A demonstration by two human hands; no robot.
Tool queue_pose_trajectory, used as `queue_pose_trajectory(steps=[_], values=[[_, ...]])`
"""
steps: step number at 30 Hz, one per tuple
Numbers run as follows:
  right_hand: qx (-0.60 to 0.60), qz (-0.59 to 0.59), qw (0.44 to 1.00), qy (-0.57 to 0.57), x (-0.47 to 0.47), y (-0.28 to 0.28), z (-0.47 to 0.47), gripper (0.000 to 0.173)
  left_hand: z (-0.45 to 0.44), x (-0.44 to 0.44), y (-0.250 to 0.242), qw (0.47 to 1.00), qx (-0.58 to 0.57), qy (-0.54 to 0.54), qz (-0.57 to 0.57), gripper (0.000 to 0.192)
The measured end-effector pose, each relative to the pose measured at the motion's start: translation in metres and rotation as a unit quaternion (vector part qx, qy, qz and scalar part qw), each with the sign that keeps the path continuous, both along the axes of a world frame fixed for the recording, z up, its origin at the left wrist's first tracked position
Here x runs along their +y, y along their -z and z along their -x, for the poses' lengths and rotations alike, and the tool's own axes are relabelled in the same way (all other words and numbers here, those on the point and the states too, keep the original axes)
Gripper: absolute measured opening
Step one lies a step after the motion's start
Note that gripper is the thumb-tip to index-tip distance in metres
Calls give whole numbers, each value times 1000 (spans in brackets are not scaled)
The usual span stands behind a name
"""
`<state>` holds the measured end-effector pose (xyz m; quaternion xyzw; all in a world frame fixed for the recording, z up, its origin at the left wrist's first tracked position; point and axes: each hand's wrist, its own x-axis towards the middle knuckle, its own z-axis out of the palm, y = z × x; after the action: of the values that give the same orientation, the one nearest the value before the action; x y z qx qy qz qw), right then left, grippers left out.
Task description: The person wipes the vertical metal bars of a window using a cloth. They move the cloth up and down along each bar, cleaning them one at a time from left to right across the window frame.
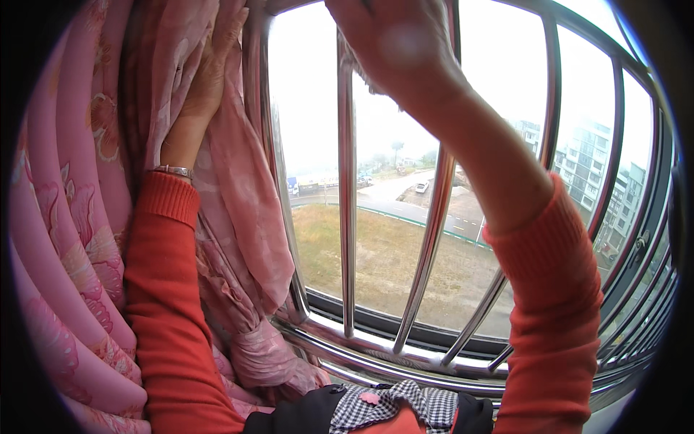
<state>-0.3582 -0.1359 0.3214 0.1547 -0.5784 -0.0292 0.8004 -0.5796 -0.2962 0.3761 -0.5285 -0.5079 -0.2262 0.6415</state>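
Note:
My left hand [209,81] reaches up among folds of a sheer pink curtain [244,179], beside the left upright of a metal window grille. Some curtain fabric covers part of its fingers, so its grip is unclear. Higher up in front of the window, my right hand [404,49] is at a vertical metal bar [347,206]. A ragged edge of what looks like a cloth [360,68] shows beneath its palm, against the bar. The top of the picture cuts off the right fingers.
A thicker pink floral curtain [81,260] hangs along the left. The sheer curtain is knotted [265,352] near the sill. More grille bars [428,255] and a lower rail [390,369] cross the window. Outside are grass [368,260], a road and buildings [588,157].

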Motion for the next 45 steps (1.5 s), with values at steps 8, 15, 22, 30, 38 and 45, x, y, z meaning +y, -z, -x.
queue_pose_trajectory(steps=[8,15,22,30,38,45], values=[[-182,-58,963,191,-14,-75,39,28,6,2,11,978,140,-153,11,43],[-405,41,863,300,-30,-106,35,34,-31,-2,-16,998,35,-47,7,36],[-314,156,873,339,90,-101,-150,32,-101,17,-46,886,266,-373,-73,9],[-266,134,861,413,39,-143,-168,27,-111,28,-93,991,113,-23,69,16],[-332,94,843,413,-59,-191,-50,25,-78,5,-128,963,-145,174,145,38],[-201,98,716,661,15,-152,-205,33,-43,8,-121,988,-96,113,42,37]])
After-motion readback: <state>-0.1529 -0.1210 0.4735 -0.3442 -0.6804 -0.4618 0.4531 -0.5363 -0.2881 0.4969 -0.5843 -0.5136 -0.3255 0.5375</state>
